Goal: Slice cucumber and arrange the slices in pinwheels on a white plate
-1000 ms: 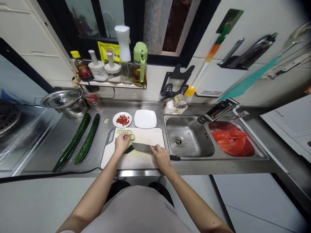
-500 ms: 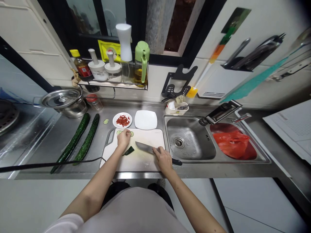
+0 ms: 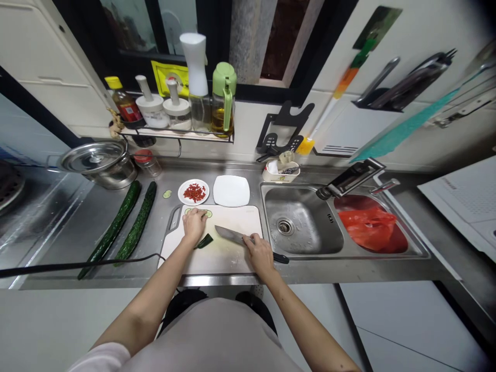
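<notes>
A white cutting board (image 3: 232, 248) lies on the steel counter in front of me. My left hand (image 3: 194, 225) rests on the cucumber slices (image 3: 208, 213) at the board's far edge, fingers curled over them. A dark green cucumber end piece (image 3: 204, 241) lies just below that hand. My right hand (image 3: 259, 253) is closed round the black handle of a kitchen knife (image 3: 231, 235). Its blade lies low over the board and points left toward the cucumber piece.
Two whole cucumbers (image 3: 124, 222) lie left of the board, with a black cable (image 3: 77, 264) across the front. Behind the board stand a plate of chopped red chilli (image 3: 194, 191) and a bare white plate (image 3: 231, 190). The sink (image 3: 302, 222) is on the right.
My left hand moved from the cucumber piece up to the row of slices at the board's far edge. The knife drew slightly right and away from the cucumber piece.
</notes>
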Tool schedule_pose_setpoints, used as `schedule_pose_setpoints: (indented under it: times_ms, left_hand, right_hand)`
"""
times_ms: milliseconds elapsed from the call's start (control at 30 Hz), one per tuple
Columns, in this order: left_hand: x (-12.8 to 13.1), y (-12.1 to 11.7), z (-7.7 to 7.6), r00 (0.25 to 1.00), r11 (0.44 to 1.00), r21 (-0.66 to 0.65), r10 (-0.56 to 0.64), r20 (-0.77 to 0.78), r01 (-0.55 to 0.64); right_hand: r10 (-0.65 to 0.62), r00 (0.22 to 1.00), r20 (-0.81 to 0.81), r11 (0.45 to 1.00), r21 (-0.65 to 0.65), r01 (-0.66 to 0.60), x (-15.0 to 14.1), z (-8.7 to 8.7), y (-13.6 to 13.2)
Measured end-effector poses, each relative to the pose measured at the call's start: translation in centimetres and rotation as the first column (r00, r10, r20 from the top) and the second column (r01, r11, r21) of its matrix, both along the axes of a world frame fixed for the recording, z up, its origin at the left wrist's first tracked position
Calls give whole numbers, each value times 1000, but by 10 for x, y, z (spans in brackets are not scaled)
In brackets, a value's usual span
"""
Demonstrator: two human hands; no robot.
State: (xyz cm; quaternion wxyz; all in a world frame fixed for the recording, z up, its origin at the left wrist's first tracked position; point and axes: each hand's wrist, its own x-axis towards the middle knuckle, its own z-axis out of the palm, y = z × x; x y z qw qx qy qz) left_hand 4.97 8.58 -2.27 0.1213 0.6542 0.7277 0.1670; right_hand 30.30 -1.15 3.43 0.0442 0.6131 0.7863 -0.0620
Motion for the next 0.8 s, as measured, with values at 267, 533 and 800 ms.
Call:
schedule_pose_setpoints:
  times_ms: [267, 533, 800]
  left_hand:
    - [2, 2, -3, 1000, 1000, 6, 6, -1, -6]
    - [2, 0, 0, 995, 997, 32, 62, 81, -64]
    - [-6, -29, 4, 970, 986, 99, 109, 219, -133]
  right_hand:
    - [-15, 1000, -8, 998, -53, 15, 1, 0, 1]
    - [-43, 998, -41, 998, -53, 41, -2, -4, 4]
    - [-57, 996, -62, 998, -44, 55, -7, 1, 6]
